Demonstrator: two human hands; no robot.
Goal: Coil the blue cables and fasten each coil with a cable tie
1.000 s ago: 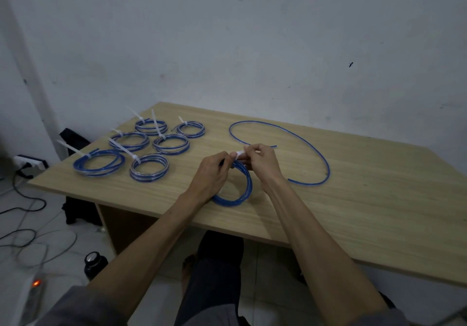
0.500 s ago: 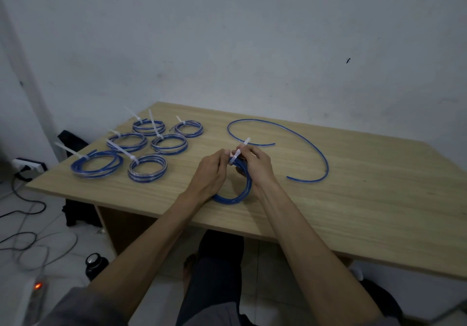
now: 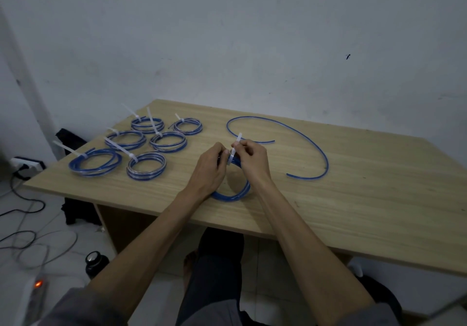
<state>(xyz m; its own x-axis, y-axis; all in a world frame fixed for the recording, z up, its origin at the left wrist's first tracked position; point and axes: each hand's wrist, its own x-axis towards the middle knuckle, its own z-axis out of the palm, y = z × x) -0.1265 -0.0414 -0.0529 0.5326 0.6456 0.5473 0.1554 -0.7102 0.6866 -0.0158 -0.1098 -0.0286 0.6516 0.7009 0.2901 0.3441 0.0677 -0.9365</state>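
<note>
Floor, far left: a power strip [image 3: 26,164] against the wall, loose black leads [image 3: 30,203] trailing from it, and a dark bottle [image 3: 95,262] standing below the tabletop edge. None of these touches the work.

Tabletop [image 3: 366,212], left part: six finished coils [image 3: 145,146] lie grouped and flat, each carrying a white tie with its tail uncut and sticking out.

Centre: the coil in hand [image 3: 237,189] rests on the tabletop between the two wrists. The left hand [image 3: 211,171] has its fingers curled around the far side of this coil, steadying it. The right hand [image 3: 252,160] pinches the white cable tie [image 3: 235,148] just beside the left fingertips. Compared with a second ago, the tie's tail now stands well clear above the knuckles where only a short stub showed; judged from that, the tail has been fed through the head and is being drawn up. Whether the loop is fully snug cannot be told, as the fingers cover the head.

Right: one loose blue cable [image 3: 316,146] lies in a wide open arc, apart from the hands, not yet coiled.

Assessment: seventh coil near fastened; one cable outstanding. Nothing on the tabletop obstructs the pull.
</note>
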